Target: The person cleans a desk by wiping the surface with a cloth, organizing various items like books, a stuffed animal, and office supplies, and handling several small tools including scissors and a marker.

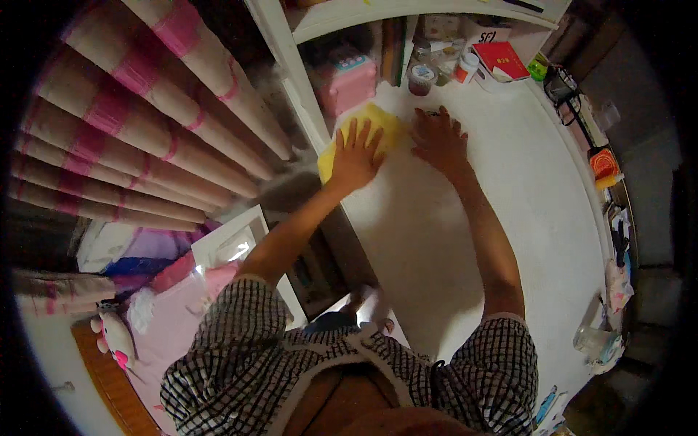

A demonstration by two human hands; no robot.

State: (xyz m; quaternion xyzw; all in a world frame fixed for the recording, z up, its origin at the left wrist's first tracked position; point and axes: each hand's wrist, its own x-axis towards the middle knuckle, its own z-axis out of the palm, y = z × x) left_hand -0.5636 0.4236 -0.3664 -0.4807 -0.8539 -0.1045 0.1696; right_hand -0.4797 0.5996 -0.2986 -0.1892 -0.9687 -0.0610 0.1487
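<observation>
My left hand (355,160) lies flat with spread fingers on a yellow cloth (385,125), near the left edge of a white table (425,225). The cloth is spread out, part of it showing beyond the fingertips and part beside the wrist. To its right, my right hand (442,145) rests palm down on the tabletop, fingers apart. Something small and dark shows by its fingertips, too little of it visible to name. Just beyond the hands stand a pink box (351,86) and a lidded jar (421,80).
A white bottle (467,67) and a red booklet (502,61) sit at the back under a white shelf (429,16). Glasses (567,94) and a clear jar (598,341) line the right edge. Curtains (138,94) hang at left, above a pink bed (174,312).
</observation>
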